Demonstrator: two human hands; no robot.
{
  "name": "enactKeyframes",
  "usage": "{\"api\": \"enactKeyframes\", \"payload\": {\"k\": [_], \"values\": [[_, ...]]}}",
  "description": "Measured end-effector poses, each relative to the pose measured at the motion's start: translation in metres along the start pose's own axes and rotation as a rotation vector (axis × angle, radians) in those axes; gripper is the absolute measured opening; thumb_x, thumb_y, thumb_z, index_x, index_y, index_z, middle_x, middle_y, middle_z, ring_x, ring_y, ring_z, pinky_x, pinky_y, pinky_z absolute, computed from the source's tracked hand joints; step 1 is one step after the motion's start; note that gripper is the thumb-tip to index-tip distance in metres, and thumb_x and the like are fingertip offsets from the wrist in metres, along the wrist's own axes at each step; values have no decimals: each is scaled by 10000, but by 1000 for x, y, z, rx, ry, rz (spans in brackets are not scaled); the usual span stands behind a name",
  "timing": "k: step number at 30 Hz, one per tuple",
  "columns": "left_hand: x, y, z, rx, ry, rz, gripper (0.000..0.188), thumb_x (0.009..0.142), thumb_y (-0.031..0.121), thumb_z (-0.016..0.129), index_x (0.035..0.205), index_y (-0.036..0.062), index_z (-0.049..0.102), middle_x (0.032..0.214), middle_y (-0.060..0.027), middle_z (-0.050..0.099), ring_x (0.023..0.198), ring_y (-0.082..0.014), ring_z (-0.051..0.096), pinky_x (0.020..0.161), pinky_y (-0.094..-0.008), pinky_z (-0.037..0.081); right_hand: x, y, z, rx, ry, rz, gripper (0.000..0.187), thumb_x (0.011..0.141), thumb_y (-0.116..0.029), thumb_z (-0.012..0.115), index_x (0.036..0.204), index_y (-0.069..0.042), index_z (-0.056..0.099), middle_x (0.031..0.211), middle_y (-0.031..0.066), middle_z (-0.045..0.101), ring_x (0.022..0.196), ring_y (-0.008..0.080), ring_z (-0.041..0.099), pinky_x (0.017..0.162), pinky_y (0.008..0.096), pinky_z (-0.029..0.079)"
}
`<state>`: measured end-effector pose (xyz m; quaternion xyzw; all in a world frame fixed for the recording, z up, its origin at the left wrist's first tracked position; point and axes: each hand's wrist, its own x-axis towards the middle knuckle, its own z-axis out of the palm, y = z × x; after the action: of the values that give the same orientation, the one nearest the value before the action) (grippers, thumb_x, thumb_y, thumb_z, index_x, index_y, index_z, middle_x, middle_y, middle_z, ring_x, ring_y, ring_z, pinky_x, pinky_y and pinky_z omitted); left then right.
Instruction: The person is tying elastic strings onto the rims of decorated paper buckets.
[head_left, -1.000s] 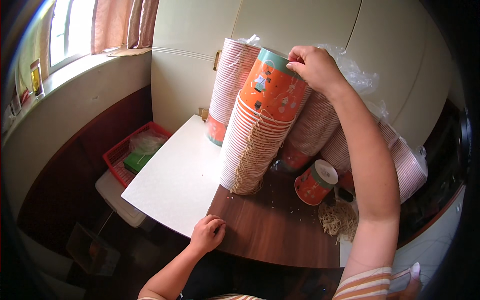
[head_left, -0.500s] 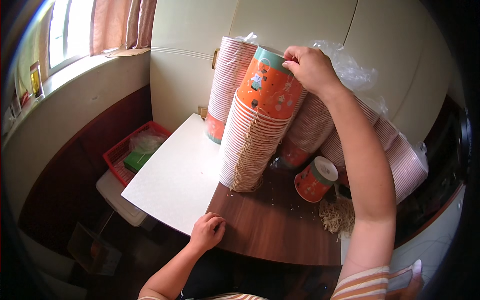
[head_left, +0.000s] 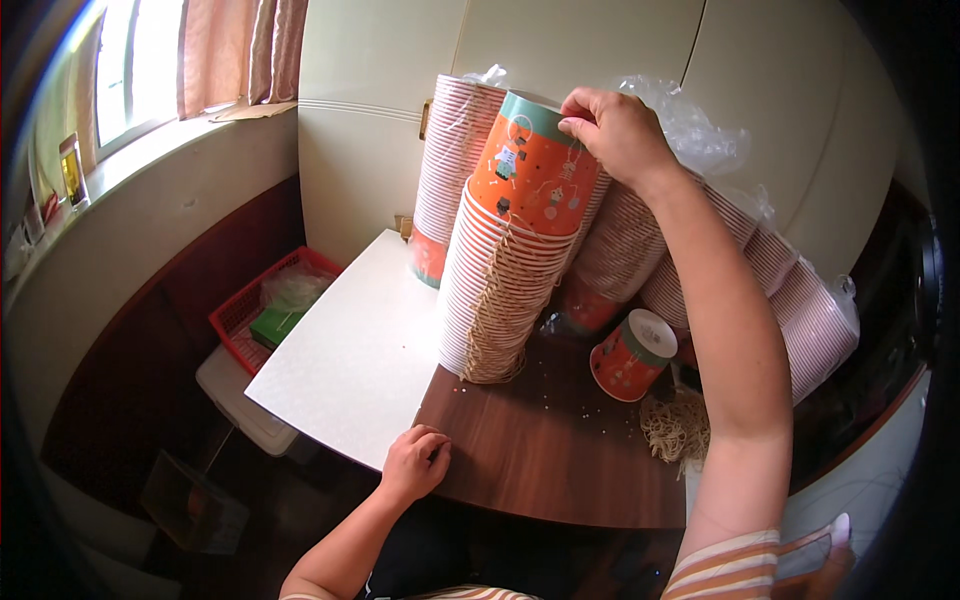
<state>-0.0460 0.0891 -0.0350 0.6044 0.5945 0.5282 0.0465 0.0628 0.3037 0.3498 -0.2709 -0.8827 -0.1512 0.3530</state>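
The right hand [head_left: 615,130] pinches the rim of the top orange paper cup [head_left: 535,165] at the stack's [head_left: 505,290] twelve o'clock, so lift straight along the leaning stack while the curled left hand [head_left: 415,462] braces on the table edge [head_left: 520,480] at six o'clock.

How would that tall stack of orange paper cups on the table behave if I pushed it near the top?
The tall stack of cups would probably tip easily: it is high, narrow and already leans. Being nested paper, it is likely light and may bend or split apart midway. The right hand gripping the top cup seems to steady it.
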Motion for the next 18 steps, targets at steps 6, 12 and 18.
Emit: {"api": "enactKeyframes", "payload": {"k": [6,12,18], "values": [[0,0,0,14,5,6,60,736,55,666,789,46,640,807,-95,631,733,-291,618,654,-368,505,-1,-1,4,-13,-17,7,178,829,-234,620,935,-94,649,809,106,680,791,290,652,743,398,506],[0,2,2,-23,12,-1,58,734,50,663,784,44,636,797,-97,625,717,-294,615,640,-368,503,-38,5,21,-113,398,-272,361,770,-116,686,1097,-29,559,1195,188,546,998,352,584,824,428,473],[-3,-1,1,15,11,-22,58,722,60,665,772,49,638,775,-96,613,709,-293,611,632,-369,505,-126,18,23,-129,293,-213,262,744,-95,678,987,-38,600,1021,133,590,932,331,568,836,427,442]]}}
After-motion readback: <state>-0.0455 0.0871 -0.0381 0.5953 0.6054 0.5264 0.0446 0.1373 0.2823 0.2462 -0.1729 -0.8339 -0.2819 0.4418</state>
